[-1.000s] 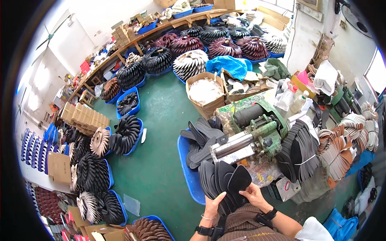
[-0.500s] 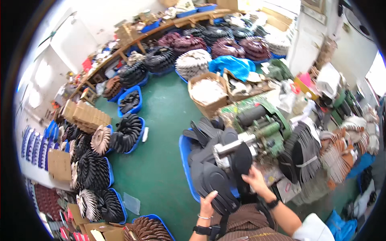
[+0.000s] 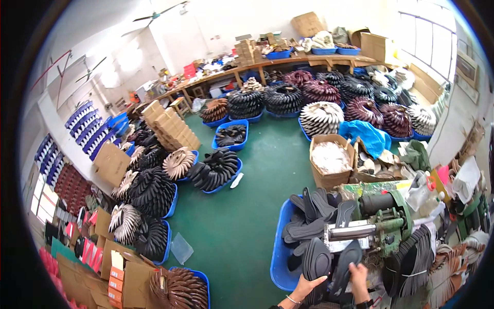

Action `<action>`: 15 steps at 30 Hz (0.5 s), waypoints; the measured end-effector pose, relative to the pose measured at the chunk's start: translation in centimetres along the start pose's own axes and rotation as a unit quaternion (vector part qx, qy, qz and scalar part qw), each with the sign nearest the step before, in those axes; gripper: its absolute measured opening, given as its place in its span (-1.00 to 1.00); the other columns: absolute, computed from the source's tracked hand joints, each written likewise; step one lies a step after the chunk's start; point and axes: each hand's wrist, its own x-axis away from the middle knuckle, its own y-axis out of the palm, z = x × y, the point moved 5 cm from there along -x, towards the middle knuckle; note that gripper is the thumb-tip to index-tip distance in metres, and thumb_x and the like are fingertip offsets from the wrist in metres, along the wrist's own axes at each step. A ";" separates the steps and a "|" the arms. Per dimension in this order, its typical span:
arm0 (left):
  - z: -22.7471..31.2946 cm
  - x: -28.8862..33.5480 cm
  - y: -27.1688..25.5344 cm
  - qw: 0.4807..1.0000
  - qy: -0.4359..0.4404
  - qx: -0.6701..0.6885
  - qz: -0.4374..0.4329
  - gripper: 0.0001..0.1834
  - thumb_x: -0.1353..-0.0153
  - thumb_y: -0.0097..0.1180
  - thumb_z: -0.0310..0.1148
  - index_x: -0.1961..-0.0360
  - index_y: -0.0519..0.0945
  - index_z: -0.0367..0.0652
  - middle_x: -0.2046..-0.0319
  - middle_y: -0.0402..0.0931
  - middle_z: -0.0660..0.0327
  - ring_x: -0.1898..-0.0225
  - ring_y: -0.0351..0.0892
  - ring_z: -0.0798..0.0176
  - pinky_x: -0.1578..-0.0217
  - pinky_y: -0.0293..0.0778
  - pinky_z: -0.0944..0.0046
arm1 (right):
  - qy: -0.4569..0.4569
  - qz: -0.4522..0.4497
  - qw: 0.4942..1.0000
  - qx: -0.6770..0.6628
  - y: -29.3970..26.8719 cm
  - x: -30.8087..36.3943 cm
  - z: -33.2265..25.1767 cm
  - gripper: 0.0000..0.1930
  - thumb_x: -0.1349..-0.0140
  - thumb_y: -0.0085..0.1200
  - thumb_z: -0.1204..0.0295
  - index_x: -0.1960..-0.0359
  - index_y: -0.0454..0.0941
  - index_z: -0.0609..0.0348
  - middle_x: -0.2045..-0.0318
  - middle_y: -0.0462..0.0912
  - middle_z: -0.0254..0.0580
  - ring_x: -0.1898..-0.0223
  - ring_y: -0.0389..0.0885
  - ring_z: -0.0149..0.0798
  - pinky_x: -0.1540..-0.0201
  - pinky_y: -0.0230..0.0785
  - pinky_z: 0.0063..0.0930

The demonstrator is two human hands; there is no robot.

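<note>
My left hand is closed round a stack of dark grey shoe insoles, thumb on top, at the near side of a blue tub. Just right of it, my right hand pinches the edge of a single dark insole, tilted upright. More loose insoles lie jumbled inside the tub. Beyond my hands, a green machine with a flat metal plate reaches over the tub's right side. The lower ends of the held insoles are partly hidden by my hands.
Bundled grey insoles stand right of the machine. A cardboard box of white material is behind the tub. Blue tubs with coiled insole stacks line the green floor at left and back. A long wooden bench runs along the wall.
The view has swung up and to the left, so my hands now sit lower and farther right. The right hand's insole has come away from the metal plate, nearer to me.
</note>
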 end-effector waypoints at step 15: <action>-1.8 0.6 -0.1 0.996 -0.045 0.004 0.081 -0.39 0.06 0.43 -0.36 0.00 0.45 -0.35 0.11 0.54 0.09 0.11 0.51 0.29 0.15 0.49 0.29 | -0.162 -0.040 0.983 0.079 -0.2 -6.1 1.9 -0.88 -0.23 0.03 0.49 0.44 0.44 0.28 0.57 0.58 -0.25 0.65 0.50 -0.43 0.56 0.38 -0.53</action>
